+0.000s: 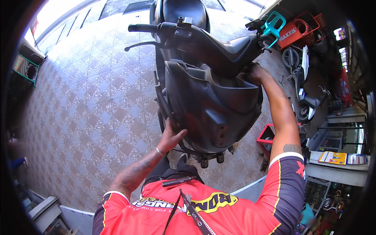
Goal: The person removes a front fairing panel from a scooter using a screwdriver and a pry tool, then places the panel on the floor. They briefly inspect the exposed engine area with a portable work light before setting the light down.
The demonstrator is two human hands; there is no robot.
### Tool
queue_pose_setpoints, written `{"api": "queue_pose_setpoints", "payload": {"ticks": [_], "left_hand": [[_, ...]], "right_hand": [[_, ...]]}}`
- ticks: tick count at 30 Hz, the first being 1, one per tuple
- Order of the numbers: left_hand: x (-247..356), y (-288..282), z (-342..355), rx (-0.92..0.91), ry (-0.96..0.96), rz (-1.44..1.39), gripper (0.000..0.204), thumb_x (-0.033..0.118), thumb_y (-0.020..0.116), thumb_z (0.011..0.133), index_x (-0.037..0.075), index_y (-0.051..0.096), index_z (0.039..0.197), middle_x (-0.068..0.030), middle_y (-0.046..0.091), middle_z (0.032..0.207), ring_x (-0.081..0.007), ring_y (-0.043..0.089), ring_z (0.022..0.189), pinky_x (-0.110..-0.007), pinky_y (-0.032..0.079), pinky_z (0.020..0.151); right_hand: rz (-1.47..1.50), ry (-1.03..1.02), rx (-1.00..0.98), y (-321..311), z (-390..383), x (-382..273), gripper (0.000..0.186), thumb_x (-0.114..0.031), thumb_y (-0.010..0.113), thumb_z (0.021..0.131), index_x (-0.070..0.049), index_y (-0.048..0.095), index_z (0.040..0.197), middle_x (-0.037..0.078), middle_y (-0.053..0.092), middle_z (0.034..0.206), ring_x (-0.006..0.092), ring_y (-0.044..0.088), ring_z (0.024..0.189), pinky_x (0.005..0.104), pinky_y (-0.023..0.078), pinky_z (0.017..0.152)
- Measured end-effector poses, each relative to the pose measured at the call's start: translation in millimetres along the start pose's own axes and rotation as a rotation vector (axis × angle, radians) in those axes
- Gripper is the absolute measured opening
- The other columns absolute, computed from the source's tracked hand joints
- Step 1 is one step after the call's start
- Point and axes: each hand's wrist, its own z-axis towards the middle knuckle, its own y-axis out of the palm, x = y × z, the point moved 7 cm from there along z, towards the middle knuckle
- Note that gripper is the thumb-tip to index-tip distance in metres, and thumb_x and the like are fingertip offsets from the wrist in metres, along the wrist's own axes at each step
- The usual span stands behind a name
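A dark scooter front panel (211, 113) fills the centre, below the handlebar with its left grip (139, 28) and brake lever. My left hand (172, 135) grips the panel's lower left edge, thumb on the outer face and fingers curled round the side. My right hand (253, 73) reaches to the upper right edge of the panel, under the handlebar; its fingertips are hidden in shadow. Part of the black seat (184, 11) shows behind the handlebar.
A red metal stand (263, 135) sits right of the panel. A white scooter (303, 98), turquoise chair (274, 25) and red-orange rack (291, 36) line the right side, with a counter (337, 168) nearer me. Someone's blue-clothed limb (17, 162) shows at the far left edge.
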Motion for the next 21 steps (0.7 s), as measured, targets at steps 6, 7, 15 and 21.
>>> {"api": "queue_pose_setpoints", "payload": {"ticks": [6,7,15,21], "left_hand": [[-6.9,8.3,6.2,0.043,0.023,-0.103,0.093,0.015,0.078,0.087,0.008,0.017,0.157,-0.0012,0.047,0.102,-0.0103,0.054,0.088,-0.027,0.050,0.076],[-7.0,10.5,6.9,0.045,0.021,-0.105,0.093,0.014,0.079,0.087,0.008,0.017,0.157,-0.0011,0.047,0.102,-0.0104,0.054,0.088,-0.027,0.050,0.075],[-7.6,19.1,10.4,0.059,0.032,-0.190,0.094,0.006,0.076,0.086,0.007,0.015,0.157,0.0008,0.047,0.095,-0.0103,0.056,0.086,-0.026,0.052,0.075],[-0.4,21.7,6.6,0.075,-0.057,-0.140,0.093,0.006,0.074,0.087,0.007,0.014,0.157,0.0012,0.048,0.094,-0.0093,0.056,0.086,-0.026,0.051,0.076]], "right_hand": [[-0.091,-0.157,0.096,5.0,27.3,10.8,0.034,-0.030,0.050,0.090,-0.008,0.076,0.094,0.016,0.073,0.104,0.0348,0.067,0.105,0.0475,0.048,0.098],[-0.127,-0.171,0.030,10.7,29.1,16.2,0.034,-0.030,0.050,0.089,-0.008,0.076,0.093,0.017,0.072,0.106,0.0345,0.067,0.104,0.0472,0.049,0.097],[0.134,-0.026,0.095,13.0,-20.7,51.9,0.029,-0.027,0.055,0.089,-0.003,0.071,0.091,0.023,0.069,0.098,0.0416,0.064,0.099,0.0485,0.049,0.089],[0.446,0.081,0.427,8.4,-44.4,42.1,0.029,-0.028,0.061,0.092,-0.002,0.070,0.101,0.020,0.069,0.105,0.0386,0.065,0.099,0.0447,0.051,0.088]]}}
